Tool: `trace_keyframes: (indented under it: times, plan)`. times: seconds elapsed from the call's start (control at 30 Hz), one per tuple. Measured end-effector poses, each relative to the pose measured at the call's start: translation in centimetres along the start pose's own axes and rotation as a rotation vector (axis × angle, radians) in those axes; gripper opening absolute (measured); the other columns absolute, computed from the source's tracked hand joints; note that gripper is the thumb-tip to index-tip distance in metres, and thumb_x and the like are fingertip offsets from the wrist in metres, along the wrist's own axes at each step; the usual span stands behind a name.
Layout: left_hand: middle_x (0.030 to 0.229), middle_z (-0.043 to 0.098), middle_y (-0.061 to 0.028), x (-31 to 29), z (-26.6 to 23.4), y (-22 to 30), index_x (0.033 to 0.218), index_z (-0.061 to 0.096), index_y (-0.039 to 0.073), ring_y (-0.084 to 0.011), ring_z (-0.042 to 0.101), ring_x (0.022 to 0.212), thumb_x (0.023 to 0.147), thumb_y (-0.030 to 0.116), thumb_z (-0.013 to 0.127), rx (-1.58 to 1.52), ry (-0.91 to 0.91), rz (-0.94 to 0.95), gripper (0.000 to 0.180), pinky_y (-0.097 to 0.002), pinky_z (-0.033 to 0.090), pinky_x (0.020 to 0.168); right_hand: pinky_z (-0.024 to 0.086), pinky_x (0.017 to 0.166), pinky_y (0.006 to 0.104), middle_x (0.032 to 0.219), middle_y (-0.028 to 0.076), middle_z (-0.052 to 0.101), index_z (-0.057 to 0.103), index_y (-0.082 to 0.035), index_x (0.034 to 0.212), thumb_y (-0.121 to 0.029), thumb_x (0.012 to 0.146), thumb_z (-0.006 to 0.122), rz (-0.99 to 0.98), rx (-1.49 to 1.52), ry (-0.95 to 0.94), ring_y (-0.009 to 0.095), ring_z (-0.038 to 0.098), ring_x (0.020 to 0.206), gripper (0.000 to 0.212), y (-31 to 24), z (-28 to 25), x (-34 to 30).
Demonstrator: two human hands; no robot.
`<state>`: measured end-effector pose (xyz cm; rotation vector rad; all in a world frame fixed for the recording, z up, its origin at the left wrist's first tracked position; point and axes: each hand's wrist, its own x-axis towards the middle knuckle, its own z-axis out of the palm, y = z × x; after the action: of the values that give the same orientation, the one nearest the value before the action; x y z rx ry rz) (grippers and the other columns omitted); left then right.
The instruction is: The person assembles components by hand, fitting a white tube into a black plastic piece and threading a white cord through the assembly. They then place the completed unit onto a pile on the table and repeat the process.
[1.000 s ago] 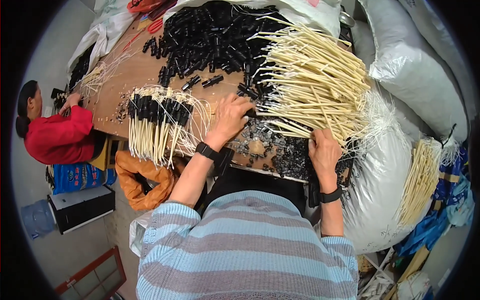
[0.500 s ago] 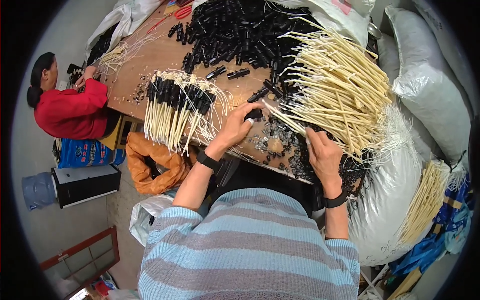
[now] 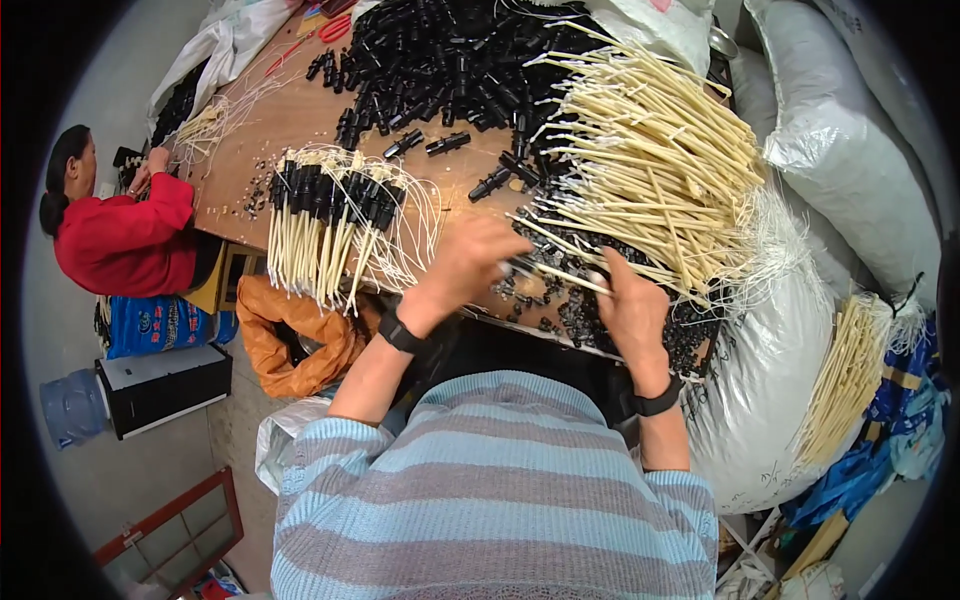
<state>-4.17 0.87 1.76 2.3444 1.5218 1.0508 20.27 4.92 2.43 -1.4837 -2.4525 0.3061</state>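
Observation:
My right hand [image 3: 637, 305] is closed on the end of a thin cream rod [image 3: 572, 279], which slants up and left over the table's near edge. My left hand [image 3: 472, 255], blurred by motion, has its fingers curled at the rod's other end. A dark smear at those fingertips looks like a black plastic fitting [image 3: 518, 266]; whether it touches the rod cannot be made out. Beyond my right hand lies a large heap of cream rods [image 3: 660, 170] with white threads. Left of my left hand, finished-looking rods with black fittings [image 3: 330, 215] lie in a row.
Black fittings [image 3: 450, 70] are piled at the table's [image 3: 235, 205] far side, near red scissors [image 3: 335, 28]. Small dark bits [image 3: 580, 320] litter the near edge. White sacks [image 3: 770, 400] stand at right, an orange sack [image 3: 290, 340] at left. A person in red [image 3: 125, 235] works at far left.
My left hand has shifted and turned over at the rod's tip, now blurred. The rod lies flatter and lower between my hands. The whole view has shifted slightly.

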Motion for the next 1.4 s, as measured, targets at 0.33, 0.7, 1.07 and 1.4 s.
trace_keyframes:
  times: [0.33, 0.7, 1.07, 1.4]
  plan:
    - [0.068, 0.060, -0.0111, -2.5, 0.6, -1.0, 0.091, 0.063, 0.003, -0.0282, 0.060, 0.061, 0.078, 0.000, 0.057, -0.229, -0.169, -0.842, 0.014, -0.0376, 0.045, 0.056, 0.050, 0.060, 0.0276, 0.091, 0.009, 0.068, 0.067, -0.005, 0.087, -0.007, 0.084, 0.068, -0.100, 1.697, -0.255, 0.012, 0.060, 0.068, 0.004, 1.8, -1.4, 0.6]
    - [0.083, 0.065, -0.0086, -1.4, 1.9, 1.9, 0.108, 0.064, 0.001, -0.0173, 0.060, 0.073, 0.074, -0.001, 0.054, -0.459, -0.145, -0.717, 0.035, -0.0300, 0.047, 0.068, 0.047, 0.050, 0.0360, 0.064, 0.011, 0.062, 0.066, -0.009, 0.087, -0.013, 0.078, 0.069, -0.240, 0.413, 0.085, 0.028, 0.061, 0.055, 0.010, -3.4, 2.4, 0.1]
    - [0.108, 0.063, -0.0183, -2.0, 1.5, 1.7, 0.117, 0.058, 0.004, -0.0365, 0.057, 0.107, 0.075, -0.001, 0.049, -0.280, -0.270, -0.543, 0.043, -0.0431, 0.045, 0.091, 0.047, 0.048, 0.0375, 0.062, 0.011, 0.063, 0.065, -0.009, 0.086, -0.012, 0.078, 0.066, -0.225, 0.404, 0.144, 0.028, 0.061, 0.053, 0.009, -3.7, 2.3, 0.5]
    - [0.105, 0.064, -0.0171, -0.5, 0.4, 2.2, 0.122, 0.052, 0.006, -0.0362, 0.059, 0.103, 0.075, 0.000, 0.055, -0.358, -0.553, -0.512, 0.047, -0.0433, 0.047, 0.085, 0.049, 0.054, 0.0397, 0.071, 0.016, 0.063, 0.062, -0.007, 0.099, -0.007, 0.082, 0.062, -0.286, 0.620, -0.054, 0.033, 0.063, 0.061, 0.016, -4.0, 2.0, 0.1]
